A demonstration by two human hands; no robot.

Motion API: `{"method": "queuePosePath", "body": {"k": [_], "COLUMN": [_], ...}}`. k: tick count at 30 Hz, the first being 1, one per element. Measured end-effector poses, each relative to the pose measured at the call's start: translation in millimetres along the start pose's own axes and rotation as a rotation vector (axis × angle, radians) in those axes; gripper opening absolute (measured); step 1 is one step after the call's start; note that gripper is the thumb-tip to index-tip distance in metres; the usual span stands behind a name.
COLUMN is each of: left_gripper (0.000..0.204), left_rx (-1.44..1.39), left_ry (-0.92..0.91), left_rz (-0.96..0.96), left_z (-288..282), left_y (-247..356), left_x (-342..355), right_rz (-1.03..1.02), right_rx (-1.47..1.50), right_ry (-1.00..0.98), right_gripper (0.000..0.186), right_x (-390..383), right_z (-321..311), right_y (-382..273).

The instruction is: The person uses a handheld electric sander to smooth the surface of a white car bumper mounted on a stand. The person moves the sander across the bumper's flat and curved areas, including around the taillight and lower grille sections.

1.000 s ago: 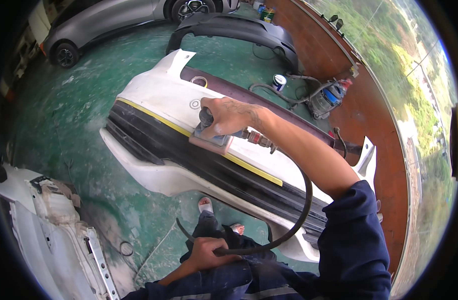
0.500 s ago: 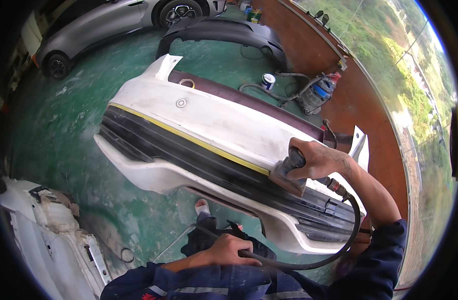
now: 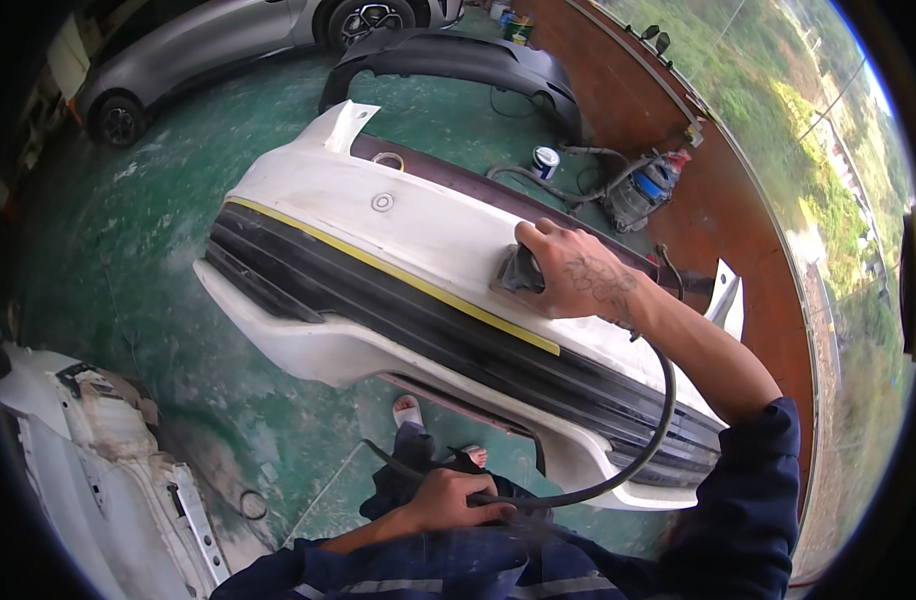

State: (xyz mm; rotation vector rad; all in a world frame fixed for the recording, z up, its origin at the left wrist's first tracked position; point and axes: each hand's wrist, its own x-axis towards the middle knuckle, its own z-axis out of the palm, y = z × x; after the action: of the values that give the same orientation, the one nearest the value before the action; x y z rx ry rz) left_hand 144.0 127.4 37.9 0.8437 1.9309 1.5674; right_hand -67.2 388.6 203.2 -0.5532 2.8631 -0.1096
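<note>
A white bumper (image 3: 308, 175) lies across the middle, with a black ridged strip (image 3: 458, 360) edged in yellow tape (image 3: 348, 247). My right hand (image 3: 573, 270) is closed round a handheld sander (image 3: 520, 272), resting on the white panel just above the tape; fingers and wrist hide much of the tool and its fitting. A dark hose (image 3: 628, 460) loops down from it to my left hand (image 3: 456, 498), low at the front, which grips it before my body.
A grey car (image 3: 188, 60) and dark bumper (image 3: 448, 65) stand behind. A vacuum (image 3: 650, 190) with hoses and a white bucket (image 3: 546, 160) are by the rust-coloured wall (image 3: 738, 240). A stripped white car part (image 3: 78, 440) lies lower left, on the green floor (image 3: 138, 230).
The sander in my right hand went rightward and down onto the tape's end, then back up and left onto the white panel. My left hand stays low on the hose.
</note>
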Motion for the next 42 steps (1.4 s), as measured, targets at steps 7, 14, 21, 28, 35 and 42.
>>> {"method": "queuePosePath", "body": {"k": [7,14,21,28,35,42], "left_gripper": [0.051,0.044,0.056,0.051,0.061,0.058], "left_rx": [-0.004,0.062,0.024,0.050,0.027,-0.047], "left_ry": [0.078,-0.022,-0.314,-0.627,-0.647,-0.502], "left_rz": [-0.120,-0.182,-0.092,-0.001,-0.054,-0.048], "left_z": [-17.2,-30.9,-14.2,5.6,6.2,1.5], "left_y": [-1.1,-1.4,-0.9,-12.0,-14.4,-11.1], "left_x": [6.2,11.7,30.2,45.9,51.6,57.5], "right_rz": [-0.095,-0.091,0.047,0.475,0.580,0.139], "right_rx": [-0.099,-0.020,0.026,0.064,0.098,-0.039], "right_ry": [0.101,0.063,-0.007,0.113,0.143,-0.005], "right_gripper": [0.067,0.063,0.061,0.060,0.064,0.060], "right_x": [89.5,114.0,14.2,-117.1,-134.0,-23.5], "right_z": [-0.7,0.6,-3.5,11.1,20.1,1.3], "right_y": [-38.1,-55.1,-13.7,37.2,46.8,0.1]}}
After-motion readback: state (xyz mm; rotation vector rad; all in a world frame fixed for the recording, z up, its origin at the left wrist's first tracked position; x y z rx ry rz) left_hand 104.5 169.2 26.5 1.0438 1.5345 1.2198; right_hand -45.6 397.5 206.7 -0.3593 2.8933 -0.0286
